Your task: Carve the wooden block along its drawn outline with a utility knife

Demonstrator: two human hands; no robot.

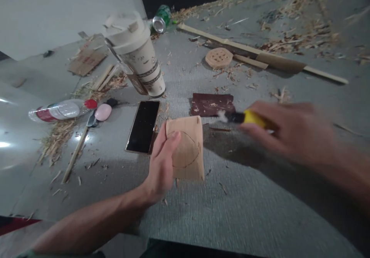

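Head view, looking down over a grey work surface (231,211) littered with shavings. Nearest, at centre: left hand (162,161) closed around the left edge of a small wooden block (187,148), thumb laid over its top face, fingers hidden beneath. Block flat-faced toward the camera, long axis running away from the body, a pencilled circle (186,150) drawn on it. Just to the right and slightly beyond: right hand (289,133), blurred, wrapped around a yellow-handled tool (245,117) with a dark tip pointing left toward the block's far right corner. Tip near that corner but apart from it; touching or not, impossible to tell through the blur. Tool axis roughly crosswise to the block's long axis. Block thus directly left of the right hand, already held by the left.

Beside the block on the left, almost touching: a dark phone (143,126), face up. Behind the block: a dark brown sheet (212,104) lying flat. Further left: a pink oval object (103,112), a plastic bottle (59,110) on its side, a thin stick (75,154). Beyond the phone: a tall lidded cup (138,54), leaning in the lens. Farther right: a round carved wooden disc (219,57) and a long bamboo strip (260,52). Farthest: a green can (161,18) on its side near the dark edge.
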